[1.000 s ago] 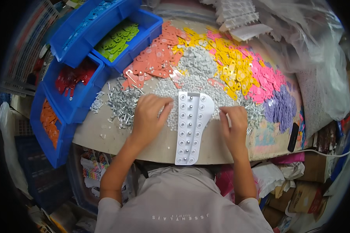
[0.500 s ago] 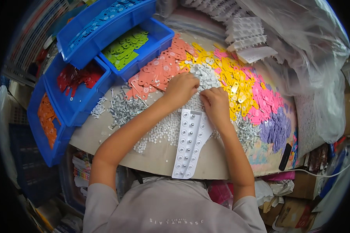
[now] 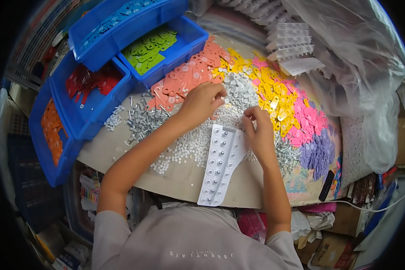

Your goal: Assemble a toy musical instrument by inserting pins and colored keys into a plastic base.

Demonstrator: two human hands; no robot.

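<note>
My left hand (image 3: 203,103) is over the edge between the coral flat tabs (image 3: 184,81) and a heap of small light-grey plastic pieces (image 3: 239,90). Its fingers are curled together; what they pinch, if anything, is too small to make out. My right hand (image 3: 261,130) hovers just right of a white plastic holder (image 3: 215,180), thumb and fingers bent toward each other over small white round pieces (image 3: 231,116). Anything in its pinch cannot be made out. The holder lies lengthwise toward me, with round cups along both sides and silver round heads down its middle channel.
Blue bins (image 3: 99,119) at the left hold red, orange, green and blue tabs. Metal pins (image 3: 144,119) lie left of my left arm. Yellow tabs (image 3: 279,101), pink tabs (image 3: 308,117) and purple tabs (image 3: 317,150) spread rightward. White ridged strips (image 3: 290,42) and plastic sheeting (image 3: 360,58) stand behind.
My hands have drawn apart: the left one shifted a little left, the right one slightly right and toward me. The holder stays by my right hand.
</note>
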